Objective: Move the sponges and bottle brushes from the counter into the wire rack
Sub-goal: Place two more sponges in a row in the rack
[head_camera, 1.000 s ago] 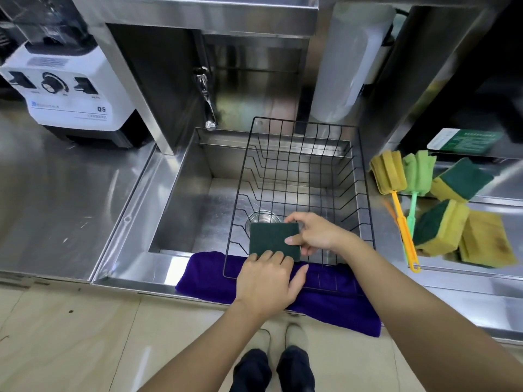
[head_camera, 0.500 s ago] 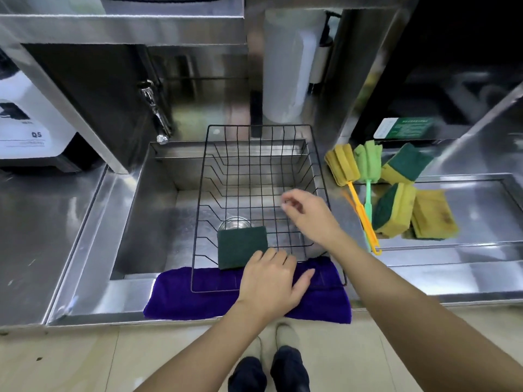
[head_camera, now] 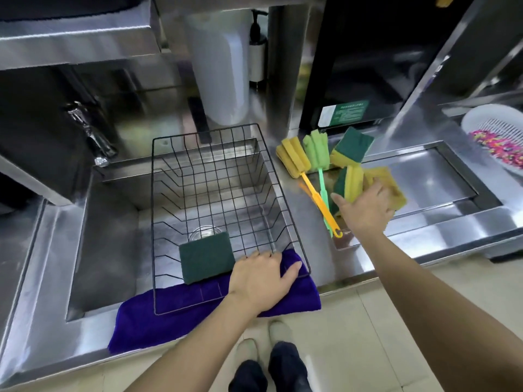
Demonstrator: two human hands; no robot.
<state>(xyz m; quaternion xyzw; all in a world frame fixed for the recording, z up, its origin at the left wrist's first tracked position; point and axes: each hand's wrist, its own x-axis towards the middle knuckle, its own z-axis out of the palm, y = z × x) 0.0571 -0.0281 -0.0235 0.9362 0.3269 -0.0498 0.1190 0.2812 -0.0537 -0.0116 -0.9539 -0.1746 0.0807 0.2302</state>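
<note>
From the head view, the right hand (head_camera: 365,212) has left the rack (head_camera: 226,222) since the earlier frame and now reaches over the worktop (head_camera: 319,250) to the sponge pile (head_camera: 368,182), fingers spread wide and laid on it; whether it grasps any sponge I cannot tell, for motion blurs the pile and the hand covers part of it. The left hand (head_camera: 261,280) stays flat and open on the rack's near right corner, over the purple cloth (head_camera: 158,318). The dark green sponge (head_camera: 206,257) now lies alone inside the rack at its near edge. Two brushes (head_camera: 308,165), yellow and green, lie beside the pile on the worktop right of the rack, their handle ends partly hidden by the right hand.
</note>
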